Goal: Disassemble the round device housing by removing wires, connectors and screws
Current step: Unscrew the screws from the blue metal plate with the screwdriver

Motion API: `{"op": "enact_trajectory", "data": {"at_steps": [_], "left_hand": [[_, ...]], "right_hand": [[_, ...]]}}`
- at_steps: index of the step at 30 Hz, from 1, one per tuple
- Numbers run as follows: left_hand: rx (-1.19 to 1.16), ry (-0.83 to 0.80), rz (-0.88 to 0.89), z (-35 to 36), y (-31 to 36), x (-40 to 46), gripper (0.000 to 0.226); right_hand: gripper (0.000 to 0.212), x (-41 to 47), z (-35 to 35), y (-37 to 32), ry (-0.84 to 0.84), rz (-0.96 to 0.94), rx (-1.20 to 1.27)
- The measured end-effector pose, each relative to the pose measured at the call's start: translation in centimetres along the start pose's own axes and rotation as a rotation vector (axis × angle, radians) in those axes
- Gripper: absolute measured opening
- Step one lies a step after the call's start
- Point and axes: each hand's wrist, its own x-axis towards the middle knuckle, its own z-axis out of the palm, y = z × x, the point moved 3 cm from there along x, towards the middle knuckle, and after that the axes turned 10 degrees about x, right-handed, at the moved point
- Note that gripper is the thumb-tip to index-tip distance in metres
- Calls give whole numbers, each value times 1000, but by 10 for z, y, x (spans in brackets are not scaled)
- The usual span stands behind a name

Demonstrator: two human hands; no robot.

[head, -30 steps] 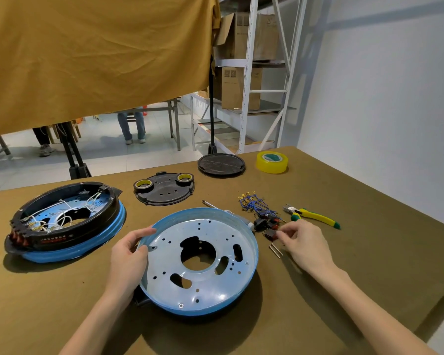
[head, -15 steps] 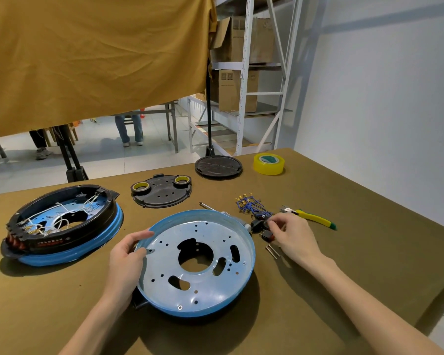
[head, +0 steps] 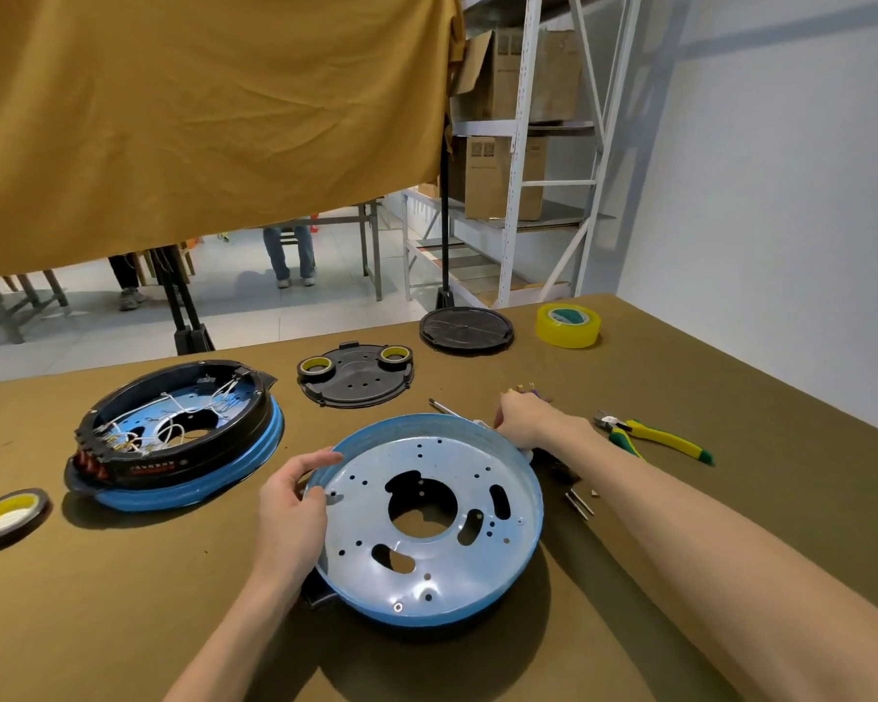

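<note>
The round blue housing (head: 427,564) lies open side up in front of me, a bare metal pan with holes. My left hand (head: 292,504) grips its left rim, thumb inside. My right hand (head: 525,423) is at the far right rim, fingers curled over the handle of a screwdriver (head: 444,407), whose thin shaft sticks out to the left. Removed wires with brass terminals (head: 523,390) peek out behind that hand. Black connectors (head: 558,468) lie partly under my right forearm.
A second housing (head: 173,433) with a black ring and white wires sits at left. Behind are a black plate (head: 356,377) carrying two tape rolls, a black disc (head: 466,329) and yellow tape (head: 568,324). Pliers (head: 655,438), small pins (head: 579,504) lie right; another tape roll (head: 8,516) far left.
My right hand left the connector pile and moved left and away to the screwdriver handle at the housing's far rim. My left hand stayed on the rim.
</note>
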Motion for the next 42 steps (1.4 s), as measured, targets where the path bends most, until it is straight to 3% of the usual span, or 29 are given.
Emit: {"op": "enact_trajectory", "data": {"at_steps": [5, 12, 15, 18, 19, 22, 24, 26, 29, 33, 37, 42], "left_hand": [[14, 12, -9, -2, 4, -4, 52], [-8, 156, -51, 7, 10, -18, 51], [28, 281, -18, 8, 14, -28, 53], [134, 355, 209, 4, 26, -43, 48], [162, 300, 326, 4, 31, -48, 42], [379, -119, 616, 6, 36, -58, 12], [575, -299, 771, 6, 33, -61, 36], [669, -399, 798, 5, 34, -61, 53], [818, -370, 961, 15, 38, -66, 47], [793, -301, 1048, 21, 43, -65, 31], [633, -207, 958, 8, 53, -53, 31], [395, -133, 800, -4, 67, -36, 25]], "right_hand": [[57, -12, -2, 1, -1, -48, 44], [29, -71, -2, -19, 406, -167, 446], [25, -97, 12, -28, 464, -239, 365], [24, -109, 28, -30, 531, -265, 219], [23, -109, 31, -30, 543, -274, 188], [23, -98, 30, -29, 514, -298, 140], [23, -88, 25, -27, 483, -331, 163], [24, -82, 20, -27, 467, -378, 152], [24, -78, 12, -27, 483, -464, 172], [18, -87, 8, -27, 503, -550, 514], [16, -107, 12, -22, 568, -610, 636], [20, -122, -10, -31, 839, -671, 780]]}}
